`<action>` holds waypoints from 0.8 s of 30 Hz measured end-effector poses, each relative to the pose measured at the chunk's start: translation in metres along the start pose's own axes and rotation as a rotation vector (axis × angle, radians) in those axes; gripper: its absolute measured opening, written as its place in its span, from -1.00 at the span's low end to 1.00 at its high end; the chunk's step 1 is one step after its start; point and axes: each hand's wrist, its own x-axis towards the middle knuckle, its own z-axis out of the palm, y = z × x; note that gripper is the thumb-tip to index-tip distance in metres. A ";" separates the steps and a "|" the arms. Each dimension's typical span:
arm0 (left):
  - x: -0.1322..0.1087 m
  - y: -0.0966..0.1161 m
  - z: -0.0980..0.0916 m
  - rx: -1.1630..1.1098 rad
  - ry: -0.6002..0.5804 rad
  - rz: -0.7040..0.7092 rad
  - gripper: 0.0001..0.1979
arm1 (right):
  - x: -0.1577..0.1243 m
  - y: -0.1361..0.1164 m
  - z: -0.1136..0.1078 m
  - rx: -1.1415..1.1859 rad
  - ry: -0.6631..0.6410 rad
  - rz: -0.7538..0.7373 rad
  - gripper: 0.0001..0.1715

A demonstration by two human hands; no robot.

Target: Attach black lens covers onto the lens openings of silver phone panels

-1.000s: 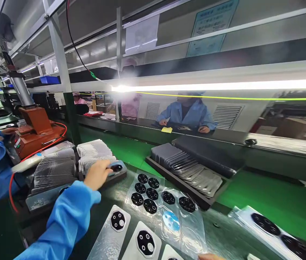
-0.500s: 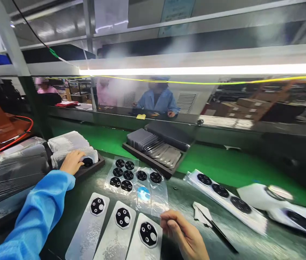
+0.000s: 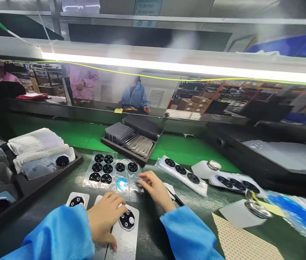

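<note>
My left hand is above the middle of three pale, phone-back-shaped panels, its thumb apart from its fingers; it hides most of that panel. Its fingertips are beside the black octagonal camera piece on the right panel. The left panel is partly covered by my sleeve. My right hand has thumb and fingers slightly apart, with nothing visible between them. Those fingertips are at the right edge of a clear plastic sheet. Beside it, another sheet bears several black camera pieces.
At left, a dark tray holds stacked pale panels. A second tray with dark panels stands behind the sheets. Tweezers, a strip of black discs and two metal-topped white bottles are to the right.
My left hand has left the panel stack in the left tray and moved right, over the laid-out panels. My right hand has moved up to the clear sheet. The view has turned right.
</note>
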 end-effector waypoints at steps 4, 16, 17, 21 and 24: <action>0.026 -0.004 0.017 0.058 0.012 -0.003 -0.10 | 0.040 -0.006 -0.003 -0.241 -0.132 -0.057 -0.64; 0.038 -0.001 0.039 0.125 -0.016 -0.128 -0.01 | 0.091 -0.031 0.005 -0.743 -0.383 -0.058 -0.60; 0.037 0.000 0.040 0.114 0.002 -0.137 -0.05 | 0.092 -0.031 0.005 -0.758 -0.396 -0.060 -0.60; 0.028 0.005 0.042 0.120 0.062 -0.169 -0.20 | 0.095 -0.030 0.006 -0.779 -0.415 -0.072 -0.60; 0.021 0.011 0.036 0.097 0.083 -0.184 -0.23 | 0.092 -0.029 0.004 -0.771 -0.394 -0.091 -0.62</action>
